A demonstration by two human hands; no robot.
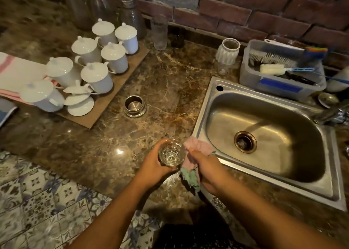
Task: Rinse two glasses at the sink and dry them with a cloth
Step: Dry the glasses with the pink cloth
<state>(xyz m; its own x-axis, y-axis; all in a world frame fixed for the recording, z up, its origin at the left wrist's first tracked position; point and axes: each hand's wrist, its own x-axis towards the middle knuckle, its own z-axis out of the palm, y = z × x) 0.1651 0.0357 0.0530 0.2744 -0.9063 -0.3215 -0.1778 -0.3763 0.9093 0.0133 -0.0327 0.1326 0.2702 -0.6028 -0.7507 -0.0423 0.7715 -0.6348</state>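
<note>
Fingers of the left hand grip a clear round glass; right hand pinches crumpled cloth.

The sink sits at the right of the surface, a tub of brushes behind it. Lidded cups stand on a board at the left; a metal cup stands between board and sink.

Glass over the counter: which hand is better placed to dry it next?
The right, probably. The right hand holds the cloth right beside the glass, while the left hand holds the glass, mouth upward, and can only steady it.
</note>
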